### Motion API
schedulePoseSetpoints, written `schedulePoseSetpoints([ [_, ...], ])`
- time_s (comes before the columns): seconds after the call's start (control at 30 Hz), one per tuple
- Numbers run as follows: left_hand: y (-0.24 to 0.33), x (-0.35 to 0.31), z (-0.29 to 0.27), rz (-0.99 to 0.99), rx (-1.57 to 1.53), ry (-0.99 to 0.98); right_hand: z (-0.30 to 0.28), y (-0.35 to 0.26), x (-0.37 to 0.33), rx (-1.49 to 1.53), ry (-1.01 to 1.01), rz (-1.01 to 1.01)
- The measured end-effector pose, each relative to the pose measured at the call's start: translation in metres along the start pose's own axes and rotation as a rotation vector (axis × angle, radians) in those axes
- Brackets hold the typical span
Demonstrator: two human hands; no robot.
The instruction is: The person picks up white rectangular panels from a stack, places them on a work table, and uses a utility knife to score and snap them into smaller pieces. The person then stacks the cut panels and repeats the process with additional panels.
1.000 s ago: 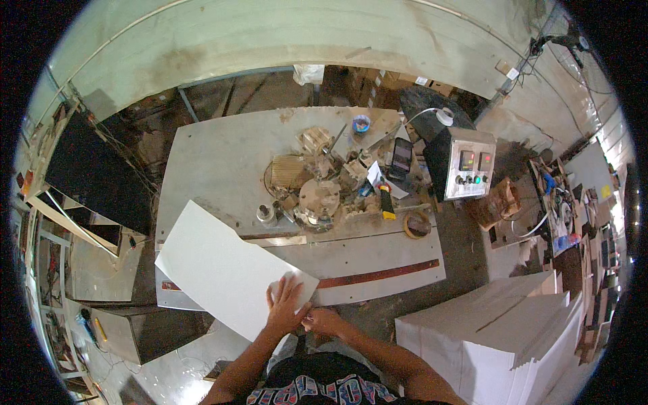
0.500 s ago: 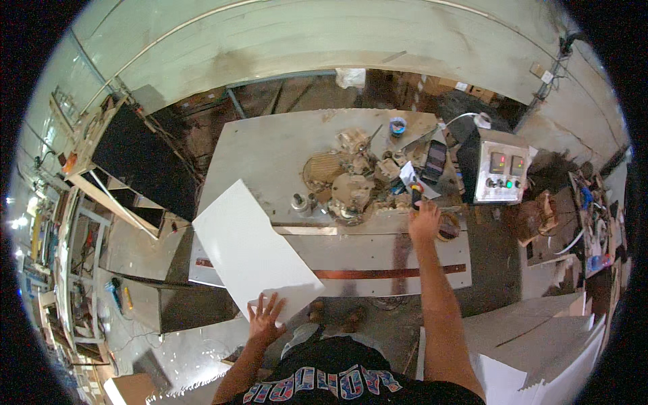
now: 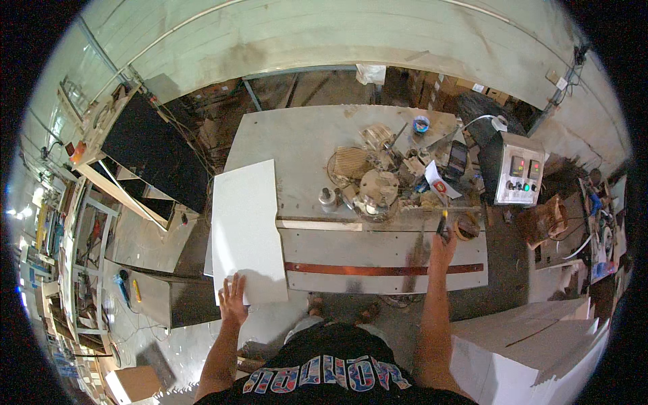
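Observation:
A white rectangular board (image 3: 246, 223) lies over the left end of the worktable, its right edge slightly notched. My left hand (image 3: 233, 300) rests on its near edge, fingers spread flat on the surface. At the table's right side my right hand (image 3: 443, 250) is closed around a slim black-and-yellow utility knife (image 3: 443, 221), whose tip points away from me. Beside that hand lies a brown tape roll (image 3: 466, 226). Beyond it are a white paper with a red mark (image 3: 440, 187) and a dark phone (image 3: 457, 160).
Dusty machine parts (image 3: 378, 187) and a small bottle (image 3: 328, 199) crowd the worktable (image 3: 297, 138). A reddish-brown strip (image 3: 385, 270) runs along its near side. A control box (image 3: 520, 172) stands at the right, white boards (image 3: 520, 344) at the lower right, a black panel (image 3: 158, 155) at the left.
The board has turned from a slant to nearly straight, with my left hand shifting left along with it. My right hand has drawn back toward me, bringing the utility knife away from the white paper.

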State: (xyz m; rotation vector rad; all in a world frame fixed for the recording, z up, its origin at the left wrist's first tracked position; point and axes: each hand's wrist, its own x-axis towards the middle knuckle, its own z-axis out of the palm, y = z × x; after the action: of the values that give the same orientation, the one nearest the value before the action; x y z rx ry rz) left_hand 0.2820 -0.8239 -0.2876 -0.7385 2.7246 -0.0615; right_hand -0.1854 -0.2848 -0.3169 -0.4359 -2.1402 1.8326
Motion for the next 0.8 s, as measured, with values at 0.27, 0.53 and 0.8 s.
schedulePoseSetpoints([
  [0.27,-0.049,0.04,-0.037,0.123,-0.251,-0.143,0.002,0.029,-0.219,0.358,-0.417,0.392],
  [0.53,0.119,0.181,-0.038,0.463,-0.885,0.195,0.139,-0.05,-0.251,-0.709,-0.582,-0.425],
  [0.8,0.22,0.199,-0.057,0.414,-0.802,0.222,0.22,-0.057,-0.229,-0.937,-0.618,-0.559],
])
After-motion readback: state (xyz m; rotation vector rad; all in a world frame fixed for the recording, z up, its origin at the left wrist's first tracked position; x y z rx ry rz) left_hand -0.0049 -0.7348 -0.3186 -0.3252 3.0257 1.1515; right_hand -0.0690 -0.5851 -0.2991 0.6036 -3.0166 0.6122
